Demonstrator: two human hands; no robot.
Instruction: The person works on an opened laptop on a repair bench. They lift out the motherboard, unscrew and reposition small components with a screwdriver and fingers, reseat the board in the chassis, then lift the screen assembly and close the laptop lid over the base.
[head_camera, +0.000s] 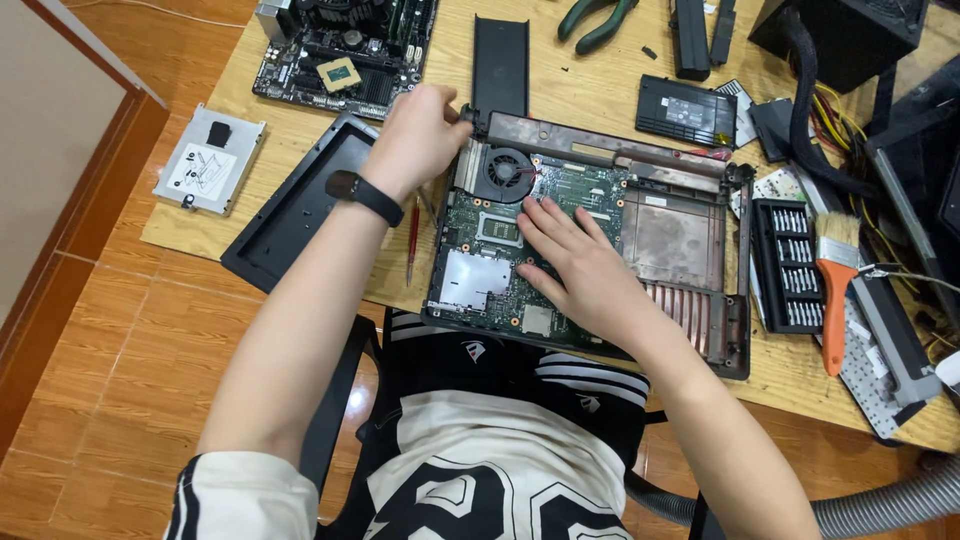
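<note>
The opened laptop shell (690, 240) holds a green circuit board (490, 270), where the right hand (575, 265) lies flat, fingers spread. At eleven o'clock, the left hand (420, 135) grips the shell's corner. At three o'clock, a bit case (795, 265) holds rows of bits.

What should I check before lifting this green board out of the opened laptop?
1. Right hand flat on the green board: ok.
2. Left hand at the laptop case's top-left corner, by the fan: ok.
3. Screws all out of the board: cannot tell.
4. Fan wires unplugged: cannot tell.
5. Red screwdriver within reach, left of the case: ok.
6. Free spot to set the board down: not ok; black cover and bit set lie on either side.
</note>
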